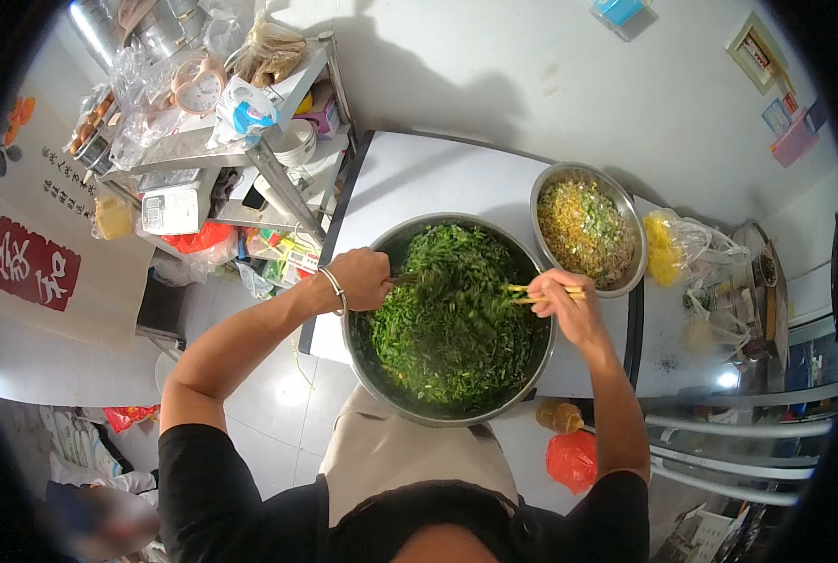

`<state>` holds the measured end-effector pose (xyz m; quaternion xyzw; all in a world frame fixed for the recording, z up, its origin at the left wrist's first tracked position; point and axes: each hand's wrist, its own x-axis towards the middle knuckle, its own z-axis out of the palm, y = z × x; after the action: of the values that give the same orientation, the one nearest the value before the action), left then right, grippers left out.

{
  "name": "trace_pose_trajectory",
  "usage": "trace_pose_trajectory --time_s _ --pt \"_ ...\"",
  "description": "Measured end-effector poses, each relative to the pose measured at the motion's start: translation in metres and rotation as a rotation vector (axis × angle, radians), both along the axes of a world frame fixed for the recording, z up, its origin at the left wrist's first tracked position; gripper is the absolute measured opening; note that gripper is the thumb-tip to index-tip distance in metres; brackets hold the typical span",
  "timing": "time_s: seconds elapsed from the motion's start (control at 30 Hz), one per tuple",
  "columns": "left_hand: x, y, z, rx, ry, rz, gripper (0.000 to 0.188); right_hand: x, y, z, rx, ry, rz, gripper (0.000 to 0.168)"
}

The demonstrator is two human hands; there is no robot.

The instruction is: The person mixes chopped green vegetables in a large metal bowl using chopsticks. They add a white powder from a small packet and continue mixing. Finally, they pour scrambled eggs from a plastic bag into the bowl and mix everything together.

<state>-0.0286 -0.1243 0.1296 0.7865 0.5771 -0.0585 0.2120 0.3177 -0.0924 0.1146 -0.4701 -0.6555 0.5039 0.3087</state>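
Before me a large stainless steel bowl (450, 421) is filled with chopped green leaves (454, 338). My right hand (560, 302) grips a pair of wooden chopsticks (524, 288) over the bowl's right side, their tips among the greens. At the left rim, my left hand (364, 279) is closed around a thin utensil (403, 279). Its far end is lost in the blurred leaves, so its kind is unclear. To the upper right, a smaller steel bowl (638, 267) holds yellow crumbly pieces, pale green bits and a brownish mince.
Both bowls stand on a white table (433, 169) against a wall. A metal shelf (289, 190) at upper left carries an alarm clock (201, 88), bags and a white scale (173, 204). Plastic bags (686, 243) lie on the right. A red bag (572, 461) sits below, near metal rails (743, 457).
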Motion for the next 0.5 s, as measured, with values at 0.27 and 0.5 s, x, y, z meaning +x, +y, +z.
trace_pose_trajectory --time_s 0.27,0.5 --pt "0.025 0.038 -0.092 0.003 0.124 0.132 0.021 -0.017 0.047 -0.107 -0.163 0.180 -0.332 0.028" --pt "0.003 0.017 -0.036 -0.001 -0.077 -0.117 0.023 -0.013 0.013 -0.029 -0.066 0.101 0.066 0.029"
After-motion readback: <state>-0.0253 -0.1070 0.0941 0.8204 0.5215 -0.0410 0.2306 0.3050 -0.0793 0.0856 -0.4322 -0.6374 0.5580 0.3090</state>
